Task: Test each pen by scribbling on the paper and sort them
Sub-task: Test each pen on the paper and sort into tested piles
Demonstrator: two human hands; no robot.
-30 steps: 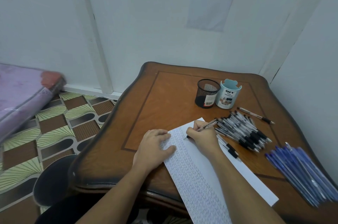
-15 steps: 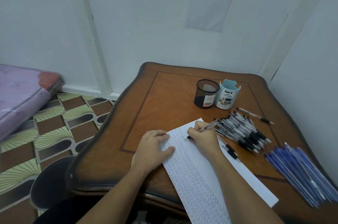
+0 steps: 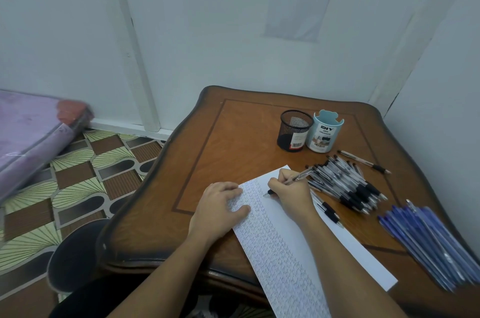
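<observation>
Head view: the right hand [image 3: 291, 194] is clamping its grip on a clear black-tipped pen [image 3: 298, 177], scribbling on the long white paper strip [image 3: 288, 245], which the flat-fingered left hand [image 3: 218, 211] is steadying against the brown wooden desk [image 3: 233, 141].

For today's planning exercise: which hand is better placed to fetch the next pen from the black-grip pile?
Right, probably. The right hand, though holding a pen, lies beside the pile; the left hand presses the paper on the far side.
</observation>
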